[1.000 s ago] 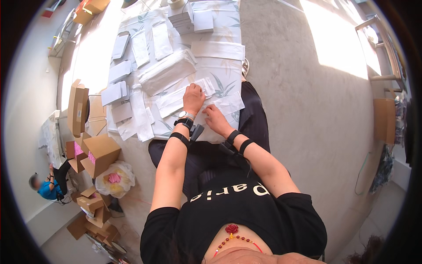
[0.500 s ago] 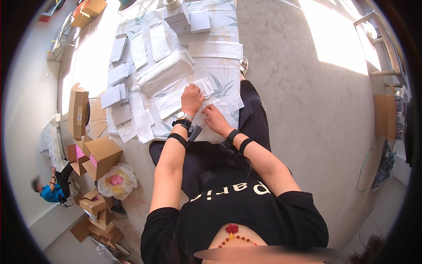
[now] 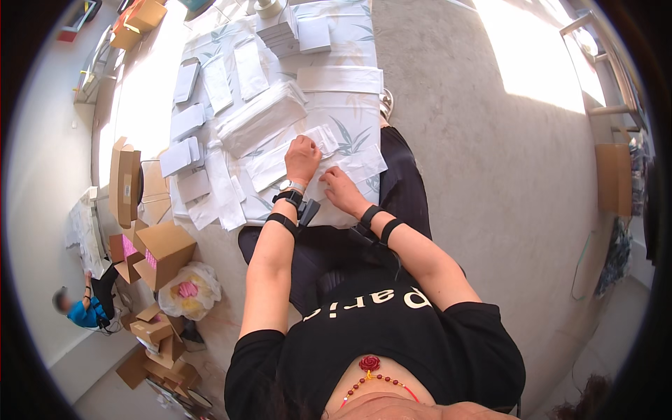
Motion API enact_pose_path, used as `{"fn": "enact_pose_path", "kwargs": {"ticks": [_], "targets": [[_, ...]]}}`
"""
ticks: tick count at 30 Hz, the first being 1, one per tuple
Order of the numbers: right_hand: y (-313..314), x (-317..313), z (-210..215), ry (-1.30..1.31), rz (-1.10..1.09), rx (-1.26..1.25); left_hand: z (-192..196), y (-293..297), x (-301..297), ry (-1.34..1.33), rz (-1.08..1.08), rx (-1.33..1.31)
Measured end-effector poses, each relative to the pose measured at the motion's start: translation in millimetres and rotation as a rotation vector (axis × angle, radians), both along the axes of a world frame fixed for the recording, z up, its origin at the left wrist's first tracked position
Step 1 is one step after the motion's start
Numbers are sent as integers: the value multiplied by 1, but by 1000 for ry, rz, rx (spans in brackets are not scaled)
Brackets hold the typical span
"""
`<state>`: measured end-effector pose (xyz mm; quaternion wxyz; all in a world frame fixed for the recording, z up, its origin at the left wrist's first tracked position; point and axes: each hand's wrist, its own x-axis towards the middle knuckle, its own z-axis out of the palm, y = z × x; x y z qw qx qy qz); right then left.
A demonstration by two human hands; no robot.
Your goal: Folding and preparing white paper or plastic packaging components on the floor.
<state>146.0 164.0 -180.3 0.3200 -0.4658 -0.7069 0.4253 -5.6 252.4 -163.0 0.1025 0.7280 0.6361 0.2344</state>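
My left hand (image 3: pixel 303 159) rests on a stack of long white flat sleeves (image 3: pixel 269 169) near the front of the table. Its fingers are curled and closed at the stack's right part; what they pinch is hidden. Just to the right and nearer, my right hand (image 3: pixel 341 190) lies over a thin white sheet (image 3: pixel 362 165), its fingers bent a little and apart. Beyond my hands lies a thick pile of white sleeves (image 3: pixel 260 117), set at a slant. At the table's left side are small stacks of white cards (image 3: pixel 182 155) and a long white strip (image 3: pixel 222 187).
The table (image 3: pixel 353 119) has a leaf-patterned cloth. White box stacks (image 3: pixel 313 35) stand at its far end. Open cardboard boxes (image 3: pixel 165 253) and a plastic bag (image 3: pixel 187 290) are on the floor at left. A person in blue (image 3: pixel 87 311) works at far left. A wooden rack stands (image 3: pixel 609 70) at right.
My hands keep nearly the same place over the white sleeves, with only slight finger movement. The whole view has shifted a little.
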Motion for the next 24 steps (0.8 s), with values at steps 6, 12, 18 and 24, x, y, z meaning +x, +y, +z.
{"fn": "enact_pose_path", "kwargs": {"ticks": [6, 12, 18, 24], "targets": [[0, -1, 0, -13, 4, 1, 1, 1, 2, 148, -129, 46], [0, -1, 1, -5, 3, -19, -6, 2, 3, 171, -95, 40], [0, 2, 6, -8, 5, -65, -9, 4, 1, 0, -38, 35], [1, 0, 4, 0, 22, -68, -14, 9, -37, -584, 284, -249]]}}
